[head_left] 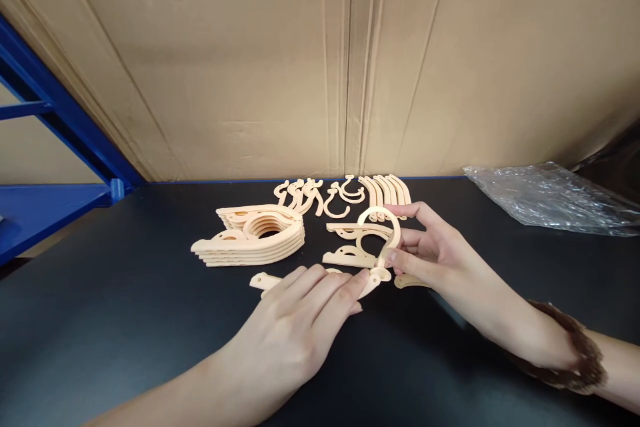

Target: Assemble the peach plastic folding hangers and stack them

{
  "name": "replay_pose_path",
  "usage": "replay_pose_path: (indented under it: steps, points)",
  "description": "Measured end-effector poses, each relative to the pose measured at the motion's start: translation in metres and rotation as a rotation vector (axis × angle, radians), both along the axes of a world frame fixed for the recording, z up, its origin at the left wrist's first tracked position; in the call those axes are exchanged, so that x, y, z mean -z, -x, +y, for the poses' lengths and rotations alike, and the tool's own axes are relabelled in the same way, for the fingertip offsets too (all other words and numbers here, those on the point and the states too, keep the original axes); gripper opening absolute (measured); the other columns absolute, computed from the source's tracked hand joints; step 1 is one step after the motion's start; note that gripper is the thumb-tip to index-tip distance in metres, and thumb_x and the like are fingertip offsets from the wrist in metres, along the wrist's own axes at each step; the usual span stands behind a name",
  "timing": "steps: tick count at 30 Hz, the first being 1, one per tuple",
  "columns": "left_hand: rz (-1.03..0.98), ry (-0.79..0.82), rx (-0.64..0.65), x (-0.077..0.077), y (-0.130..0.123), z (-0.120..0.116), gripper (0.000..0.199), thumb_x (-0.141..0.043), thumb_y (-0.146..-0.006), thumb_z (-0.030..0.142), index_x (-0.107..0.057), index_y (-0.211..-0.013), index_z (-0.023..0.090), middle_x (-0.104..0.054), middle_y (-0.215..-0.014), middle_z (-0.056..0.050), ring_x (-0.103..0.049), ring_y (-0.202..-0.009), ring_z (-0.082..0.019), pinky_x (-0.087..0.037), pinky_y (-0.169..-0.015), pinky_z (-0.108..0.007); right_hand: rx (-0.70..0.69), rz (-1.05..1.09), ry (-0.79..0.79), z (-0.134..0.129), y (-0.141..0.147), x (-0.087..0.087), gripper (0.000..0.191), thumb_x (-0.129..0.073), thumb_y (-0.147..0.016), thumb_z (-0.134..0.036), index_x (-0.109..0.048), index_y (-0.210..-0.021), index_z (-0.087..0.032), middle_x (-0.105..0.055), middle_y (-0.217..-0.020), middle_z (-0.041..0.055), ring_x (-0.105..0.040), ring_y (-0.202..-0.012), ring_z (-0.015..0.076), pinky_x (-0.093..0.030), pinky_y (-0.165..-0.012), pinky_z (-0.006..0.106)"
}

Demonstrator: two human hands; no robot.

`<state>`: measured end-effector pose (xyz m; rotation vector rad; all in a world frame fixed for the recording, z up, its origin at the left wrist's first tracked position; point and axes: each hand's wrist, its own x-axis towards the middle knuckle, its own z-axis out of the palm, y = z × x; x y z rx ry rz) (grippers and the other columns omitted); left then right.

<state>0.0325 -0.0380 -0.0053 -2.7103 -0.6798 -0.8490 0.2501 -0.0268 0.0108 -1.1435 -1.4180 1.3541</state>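
Note:
My left hand (pixel 307 320) is closed over a cream plastic hanger arm (pixel 261 280) low over the black table, its left end showing beyond the fingers. In my right hand (pixel 435 253) a cream hook (pixel 393 230) is pinched between thumb and fingers, upright with its curve at the top. The round base of the hook meets the right end of the arm piece beside my left fingertips. Just behind my hands lies a cream hanger body (pixel 345 257). Part of another cream piece (pixel 410 281) shows under my right hand.
A stack of cream hanger bodies (pixel 250 250) stands left of centre on the black table (pixel 150 333). Several loose hooks (pixel 337 207) and curved bars (pixel 385 193) lie along the back. A clear plastic bag (pixel 550 197) is at the right, before a cardboard wall (pixel 250 80).

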Motion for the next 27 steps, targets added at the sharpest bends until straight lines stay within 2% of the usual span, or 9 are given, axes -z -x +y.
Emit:
replay_pose_path:
  steps: [3,8,16,22,27]
  points:
    - [-0.015,-0.006,0.000,-0.0005,-0.0014,-0.0007,0.025,-0.050,-0.100,0.008,-0.054,-0.124,0.004,-0.071,-0.093,-0.007,-0.064,-0.075,-0.020,-0.053,-0.064,-0.034,0.008,0.023,-0.008,-0.0005,-0.0002,0.0016,0.048,-0.072,-0.081,-0.037,-0.041,-0.118,-0.029,-0.065,-0.082,-0.0025,-0.062,-0.079,0.0193,-0.050,-0.065,0.032]
    - [-0.034,0.003,-0.003,-0.0015,-0.0016,-0.0013,0.023,-0.047,-0.101,0.008,-0.055,-0.123,0.004,-0.072,-0.092,-0.007,-0.065,-0.074,-0.019,-0.053,-0.062,-0.032,0.026,0.025,-0.034,-0.0015,-0.0001,0.0043,0.046,-0.071,-0.082,-0.035,-0.041,-0.116,-0.028,-0.063,-0.077,-0.0046,-0.057,-0.070,0.0154,-0.046,-0.059,0.028]
    - [-0.031,-0.009,-0.014,0.0004,-0.0004,0.0006,0.022,-0.045,-0.102,0.009,-0.056,-0.121,0.006,-0.072,-0.091,-0.007,-0.065,-0.073,-0.018,-0.053,-0.063,-0.032,0.040,0.006,-0.027,-0.0015,0.0004,0.0047,0.047,-0.071,-0.081,-0.038,-0.041,-0.115,-0.028,-0.063,-0.077,-0.0037,-0.059,-0.070,0.0166,-0.046,-0.058,0.029]
    - [-0.020,-0.018,-0.015,0.0007,-0.0025,0.0000,0.022,-0.048,-0.102,0.011,-0.056,-0.121,0.006,-0.072,-0.092,-0.007,-0.065,-0.073,-0.019,-0.052,-0.062,-0.033,0.040,-0.016,-0.019,-0.0015,0.0009,0.0036,0.050,-0.071,-0.080,-0.042,-0.040,-0.116,-0.028,-0.065,-0.077,-0.0034,-0.060,-0.070,0.0177,-0.047,-0.061,0.031]
    - [-0.035,-0.001,-0.017,0.0005,-0.0013,-0.0003,0.023,-0.048,-0.101,0.008,-0.055,-0.122,0.006,-0.072,-0.094,-0.007,-0.065,-0.074,-0.019,-0.052,-0.063,-0.032,0.005,0.023,-0.022,-0.0019,0.0013,0.0041,0.044,-0.070,-0.084,-0.038,-0.040,-0.114,-0.027,-0.066,-0.082,-0.0032,-0.059,-0.072,0.0148,-0.045,-0.061,0.027]
